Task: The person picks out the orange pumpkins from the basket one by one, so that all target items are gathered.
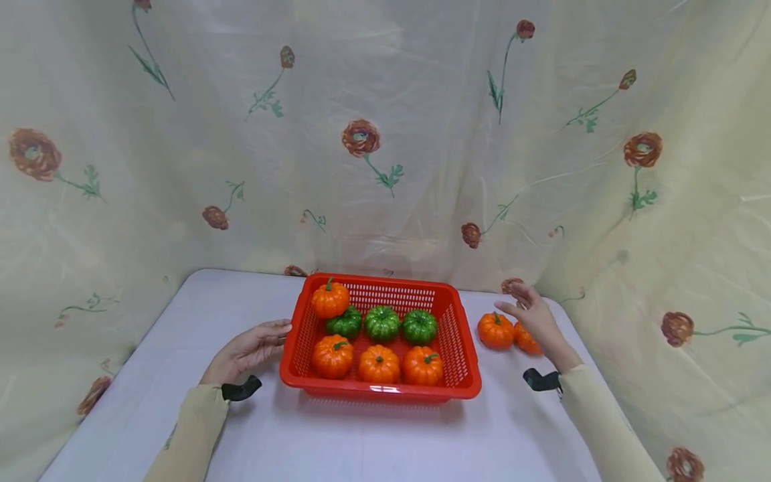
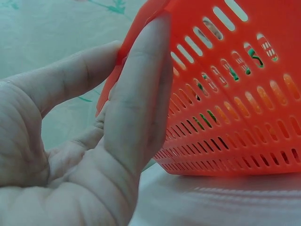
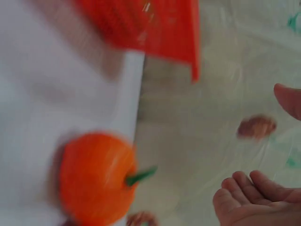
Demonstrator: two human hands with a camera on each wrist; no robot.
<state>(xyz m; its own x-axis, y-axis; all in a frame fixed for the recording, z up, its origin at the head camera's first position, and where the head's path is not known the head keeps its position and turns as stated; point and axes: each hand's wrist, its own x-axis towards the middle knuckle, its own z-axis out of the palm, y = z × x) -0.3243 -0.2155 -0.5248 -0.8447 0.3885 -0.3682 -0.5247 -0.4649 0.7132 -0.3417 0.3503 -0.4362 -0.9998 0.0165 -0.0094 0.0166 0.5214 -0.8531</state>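
Note:
A red plastic basket stands on the table with several orange toy pumpkins and three green ones inside. One orange pumpkin sits on top of a green one in the far left corner. My left hand is at the basket's left side; the left wrist view shows the rim between thumb and fingers. To the right of the basket, my right hand is raised with spread fingers and holds nothing. Below it are two orange pumpkins on the table, the farther right one partly hidden.
A white cloth covers the table. Flower-printed curtains hang behind the table and along both sides, close to its edges.

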